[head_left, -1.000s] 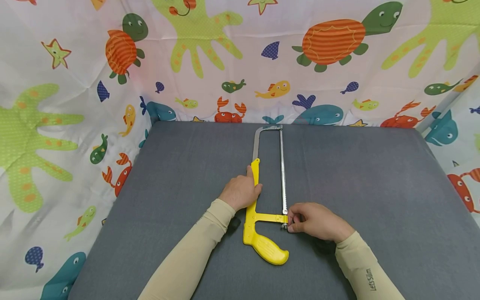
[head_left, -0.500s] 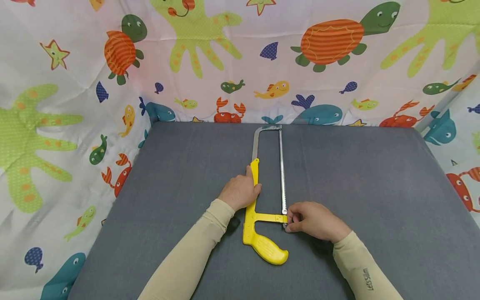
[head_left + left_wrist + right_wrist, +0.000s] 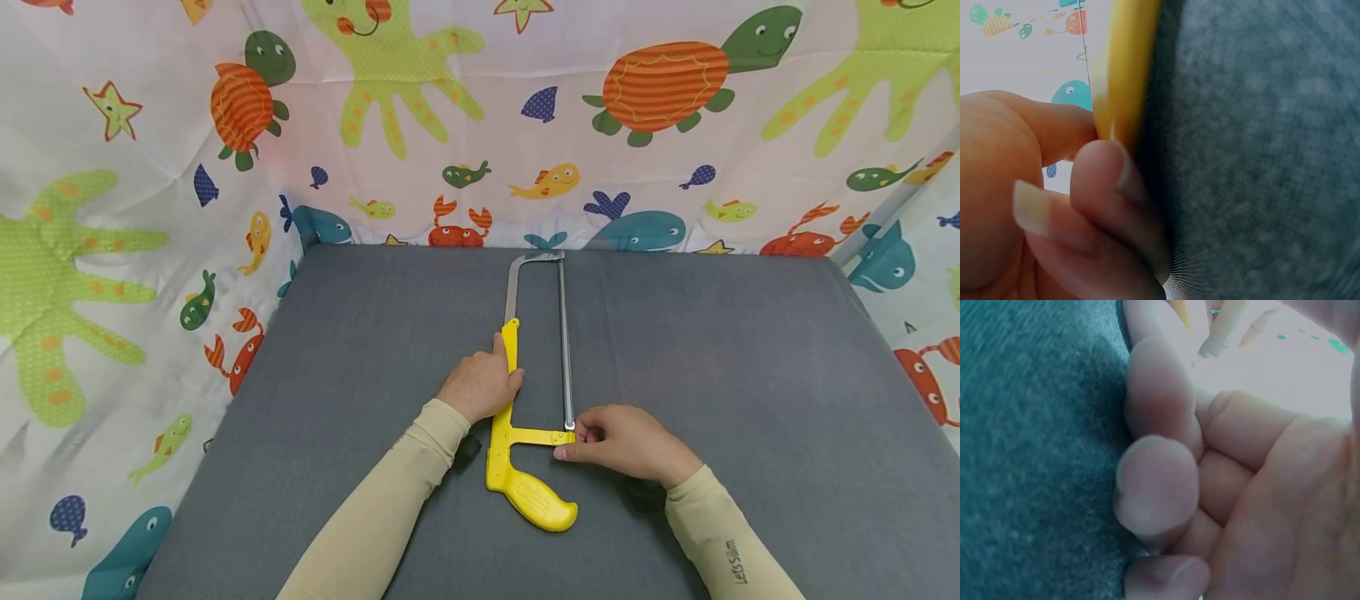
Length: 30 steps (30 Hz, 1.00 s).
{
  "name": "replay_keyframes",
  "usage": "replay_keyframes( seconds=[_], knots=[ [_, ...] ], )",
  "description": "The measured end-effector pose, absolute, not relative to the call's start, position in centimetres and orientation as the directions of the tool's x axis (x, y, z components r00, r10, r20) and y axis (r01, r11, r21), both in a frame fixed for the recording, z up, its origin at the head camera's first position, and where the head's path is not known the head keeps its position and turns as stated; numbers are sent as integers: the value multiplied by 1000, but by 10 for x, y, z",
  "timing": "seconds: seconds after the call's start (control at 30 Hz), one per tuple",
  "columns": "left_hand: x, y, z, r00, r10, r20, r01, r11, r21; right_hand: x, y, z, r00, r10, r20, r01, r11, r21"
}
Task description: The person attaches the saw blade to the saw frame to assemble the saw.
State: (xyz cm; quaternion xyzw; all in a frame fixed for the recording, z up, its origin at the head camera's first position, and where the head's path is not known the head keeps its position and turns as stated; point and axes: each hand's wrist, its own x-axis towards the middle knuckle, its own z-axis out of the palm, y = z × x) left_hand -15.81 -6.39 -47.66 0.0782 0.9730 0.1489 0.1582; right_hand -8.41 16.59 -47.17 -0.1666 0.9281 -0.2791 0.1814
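moved: your right thumb point(image 3: 572, 452), farther left under the crossbar point(image 3: 531, 435). right hand point(image 3: 630, 442): curled, pinching the crossbar's end. left hand point(image 3: 480, 383): closed round the saw point(image 3: 501, 437). saw: mid tabletop point(image 3: 712, 358), tip near far edge. blade point(image 3: 566, 350): apparently fitted; tightness, perhaps outstanding, cannot be told.

Right hand point(image 3: 633, 442): thumb point(image 3: 576, 452) lies farther left than in both earlier views, its tip now below the end of the yellow crossbar point(image 3: 534, 436). Metal wing nut: visible one second earlier, now hidden behind the thumb.
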Motion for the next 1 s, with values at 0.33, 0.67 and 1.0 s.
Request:
replay_keyframes(
  seconds=[0.33,0.67,1.0],
  knots=[
    [-158,-65,-476,-939,202,-278,108,941,320,-85,167,-472,-875,-417,-248,-205,782,-589],
    [-158,-65,-477,-939,214,-270,121,939,323,-85,170,-471,-855,-456,-247,-226,756,-614],
    [-158,-66,-477,-939,216,-269,121,936,330,-87,174,-472,-834,-495,-242,-242,723,-647]
  ],
)
